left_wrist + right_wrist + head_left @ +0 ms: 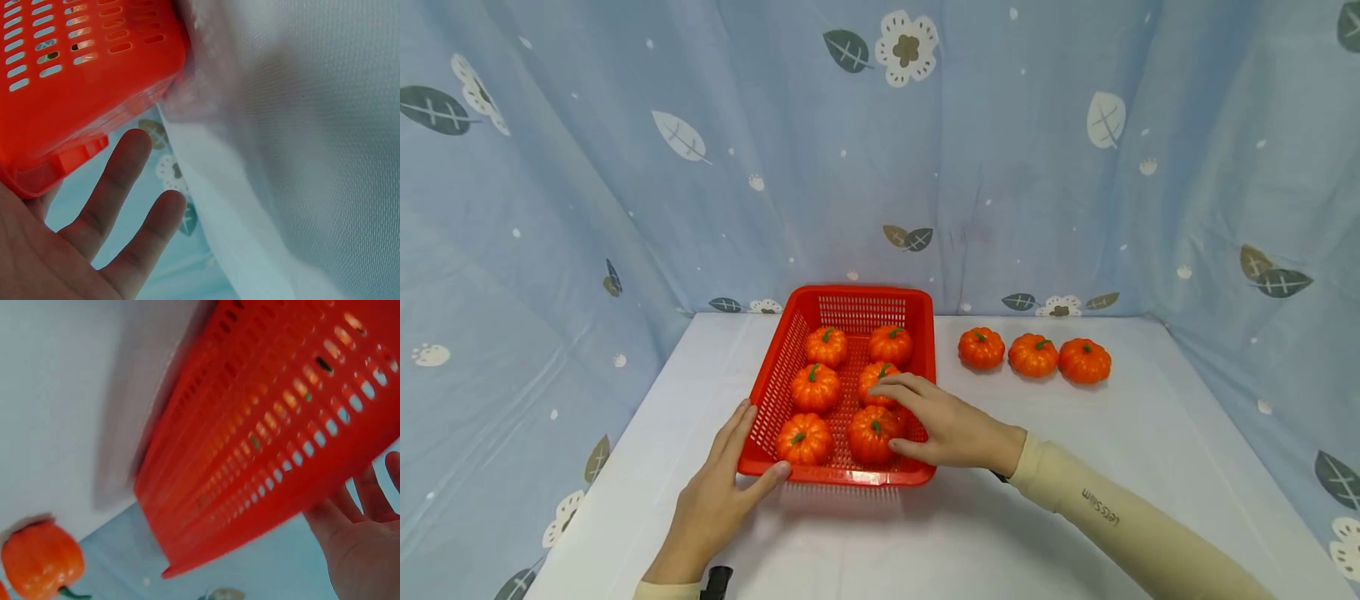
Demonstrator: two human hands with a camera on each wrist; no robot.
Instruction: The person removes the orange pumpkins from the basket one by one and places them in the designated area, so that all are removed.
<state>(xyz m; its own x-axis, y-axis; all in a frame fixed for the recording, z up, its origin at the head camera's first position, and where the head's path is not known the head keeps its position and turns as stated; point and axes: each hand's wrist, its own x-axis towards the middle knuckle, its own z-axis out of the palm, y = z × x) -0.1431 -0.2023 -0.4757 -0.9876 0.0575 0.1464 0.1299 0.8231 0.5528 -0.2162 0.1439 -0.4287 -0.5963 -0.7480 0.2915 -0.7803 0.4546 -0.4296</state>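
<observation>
A red slatted plastic basket [859, 477] stands on the white table with several small orange pumpkins in two columns. My left hand [713, 492] is at its near left corner, fingers straight along the left rim and thumb at the front rim. In the left wrist view, two fingers [119, 169] stretch out beside the basket's outer wall. Reaching over the right rim, my right hand [951, 425] has loosely bent, spread fingers above the near right pumpkin [871, 440]. Those fingers partly cover the middle right pumpkin [874, 377]. No pumpkin is gripped.
Right of the basket, three more pumpkins lie in a row at the back: a left one [981, 348], a middle one [1033, 356] and a right one [1085, 361]. A blue patterned curtain [1000, 167] hangs behind and along both sides of the table [1037, 533].
</observation>
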